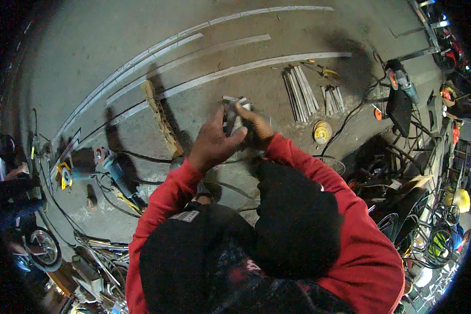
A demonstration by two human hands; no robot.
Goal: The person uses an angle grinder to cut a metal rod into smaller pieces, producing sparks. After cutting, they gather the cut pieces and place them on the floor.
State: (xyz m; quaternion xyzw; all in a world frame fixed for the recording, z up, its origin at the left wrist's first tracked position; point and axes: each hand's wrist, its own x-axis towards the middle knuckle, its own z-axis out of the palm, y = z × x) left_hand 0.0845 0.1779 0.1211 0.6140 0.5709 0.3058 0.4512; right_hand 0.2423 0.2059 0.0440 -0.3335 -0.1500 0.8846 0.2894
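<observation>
Above the floor in front of me, both hands meet around a small cluster of short, flat metal pieces (235, 100). My left hand (214, 140) closes on them from the left, thumb pointing inward. On the other side my right hand (256, 125) grips them too, its fingers partly in shadow. Pale ends of the pieces stick out past the fingers; their number and full shape are hidden. Right of the hands lie a row of longer metal bars (301, 94), a few shorter bars (332, 100) and a yellow-centred disc (322, 132).
Long metal strips (246, 66) stretch across the far floor. A rough wooden plank (161, 118) lies left of my hands. Angle grinders (112, 168) rest at left and right, with cables (345, 123) trailing. Pliers (328, 73) lie far right. Another person's hand (20, 170) shows at the left edge.
</observation>
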